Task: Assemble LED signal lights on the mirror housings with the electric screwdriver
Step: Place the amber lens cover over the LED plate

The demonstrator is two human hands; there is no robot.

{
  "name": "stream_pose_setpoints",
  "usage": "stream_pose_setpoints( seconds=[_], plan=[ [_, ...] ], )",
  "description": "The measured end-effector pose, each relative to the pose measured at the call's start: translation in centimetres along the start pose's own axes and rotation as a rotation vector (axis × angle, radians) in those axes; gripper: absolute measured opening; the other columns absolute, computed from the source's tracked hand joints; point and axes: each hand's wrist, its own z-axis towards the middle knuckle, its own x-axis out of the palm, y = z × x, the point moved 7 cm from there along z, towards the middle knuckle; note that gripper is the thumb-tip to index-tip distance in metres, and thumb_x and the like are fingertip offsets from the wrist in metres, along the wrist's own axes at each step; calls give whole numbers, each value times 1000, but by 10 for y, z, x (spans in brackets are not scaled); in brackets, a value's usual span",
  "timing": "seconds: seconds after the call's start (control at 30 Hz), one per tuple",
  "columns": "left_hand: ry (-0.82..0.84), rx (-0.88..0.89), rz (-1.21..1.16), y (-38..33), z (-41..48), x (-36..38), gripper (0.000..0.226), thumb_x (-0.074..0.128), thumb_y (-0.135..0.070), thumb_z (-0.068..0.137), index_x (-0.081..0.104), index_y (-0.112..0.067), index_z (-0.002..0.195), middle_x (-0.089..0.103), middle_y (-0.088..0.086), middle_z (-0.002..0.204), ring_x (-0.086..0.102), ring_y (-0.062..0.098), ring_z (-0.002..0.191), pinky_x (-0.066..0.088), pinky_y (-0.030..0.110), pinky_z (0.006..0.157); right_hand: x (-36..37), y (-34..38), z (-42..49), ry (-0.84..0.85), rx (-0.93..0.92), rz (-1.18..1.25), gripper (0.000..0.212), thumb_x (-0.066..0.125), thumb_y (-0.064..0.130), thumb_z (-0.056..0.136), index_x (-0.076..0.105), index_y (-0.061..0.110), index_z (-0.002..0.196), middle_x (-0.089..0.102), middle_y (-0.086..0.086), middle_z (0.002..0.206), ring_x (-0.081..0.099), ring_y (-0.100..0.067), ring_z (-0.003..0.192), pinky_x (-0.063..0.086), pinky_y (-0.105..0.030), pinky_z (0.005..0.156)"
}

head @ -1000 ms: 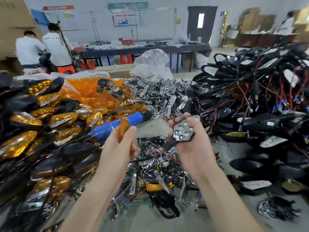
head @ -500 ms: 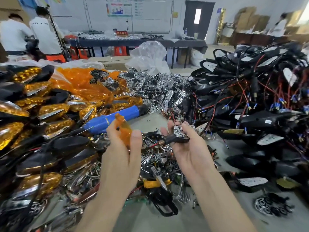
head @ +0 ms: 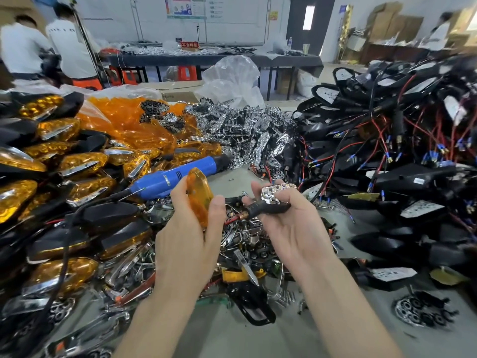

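The left hand (head: 185,228) holds an orange lens (head: 197,198) up on its edge, with the thumb on one side and the fingers curled round the other. The right hand (head: 289,226) is palm up, just beside it but not touching. Its fingers curl under a black signal light (head: 271,209) that has a shiny silver reflector (head: 278,192) with round holes on top. The light's thin stem points toward the left hand. The blue electric screwdriver (head: 178,174) lies flat just behind the left hand — no hand is on it — and its black cord runs off to the lower left. On the left is a big heap of finished lights (head: 51,151) with orange fronts and black backs. Behind the screwdriver is a pile of loose orange lenses (head: 129,125), and next to that a pile of silver reflectors (head: 245,133). On the right is a tall heap of black housings (head: 387,156) with red and black wires. Small metal bits lie on the grey table (head: 232,337) under both hands. Far back, two people in white shirts (head: 69,47) stand near a long dark bench.
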Motion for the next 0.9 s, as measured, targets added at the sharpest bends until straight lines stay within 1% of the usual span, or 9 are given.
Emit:
stream_pose_setpoints(
  seconds=[0.13, 0.23, 0.37, 0.4, 0.47, 0.57, 0.67, 0.8, 0.9],
  plan=[
    [-6, -43, -85, 6, 0, 0, 56, 21, -77, 91, 29, -36, 128, 59, -14, 65, 61, 4, 65, 38, 34, 51, 0, 1, 1, 48, 6, -101, 31, 50, -9, 99, 50, 6, 126, 63, -19, 123, 70, -34, 117, 55, -58, 95],
    [2, -16, -182, 6, 3, -3, 48, 20, -74, 95, 30, -38, 125, 61, -16, 87, 61, 8, 74, 42, 32, 59, 3, 1, 1, 131, 9, -164, 46, 56, -9, 94, 57, 15, 133, 72, -8, 113, 67, -32, 120, 53, -58, 100],
    [32, 4, -251, 2, 2, -3, 42, 25, -65, 100, 32, -37, 130, 51, -18, 104, 56, 6, 85, 44, 26, 73, 4, -3, 1, 212, 15, -213, 51, 61, -4, 90, 61, 24, 132, 69, -4, 109, 67, -30, 110, 52, -56, 102],
    [45, -4, -272, 1, 2, -3, 41, 27, -65, 100, 31, -40, 132, 49, -16, 109, 55, 4, 94, 43, 18, 79, 3, -3, 2, 204, 11, -197, 48, 66, 0, 87, 63, 24, 129, 70, -4, 107, 68, -30, 107, 52, -58, 102],
    [102, -28, -334, -1, 0, -1, 39, 34, -66, 98, 32, -47, 132, 50, -13, 114, 54, 3, 106, 43, 19, 87, 3, -4, 5, 165, 6, -164, 38, 72, 17, 86, 67, 23, 123, 71, -5, 101, 70, -29, 98, 52, -58, 101],
    [182, -67, -463, -4, -2, 2, 43, 50, -63, 92, 37, -53, 132, 61, -23, 118, 58, -1, 115, 47, 17, 89, 2, -4, 9, 112, 15, -149, 28, 47, 34, 106, 59, 20, 128, 68, -4, 89, 69, -26, 87, 52, -55, 99],
    [215, -44, -516, -7, -5, 4, 49, 58, -56, 92, 42, -42, 136, 64, -27, 118, 61, -6, 111, 43, 3, 86, 1, -1, 8, 149, -20, -169, 34, 39, 35, 110, 60, 20, 133, 70, -5, 96, 69, -25, 94, 55, -48, 93],
    [277, -17, -484, -10, -8, 8, 45, 55, -58, 93, 41, -48, 135, 63, -28, 122, 60, -5, 115, 45, 7, 89, 5, 3, 2, 261, -55, -201, 36, 49, 33, 102, 70, 20, 129, 70, -8, 108, 68, -24, 106, 52, -49, 103],
    [274, -13, -474, -9, -9, 8, 46, 54, -61, 92, 42, -49, 135, 63, -28, 122, 61, -5, 114, 47, 10, 88, 9, 4, -1, 317, -69, -234, 41, 59, 34, 96, 67, 21, 134, 70, -7, 115, 65, -22, 111, 53, -47, 104]
  ],
)
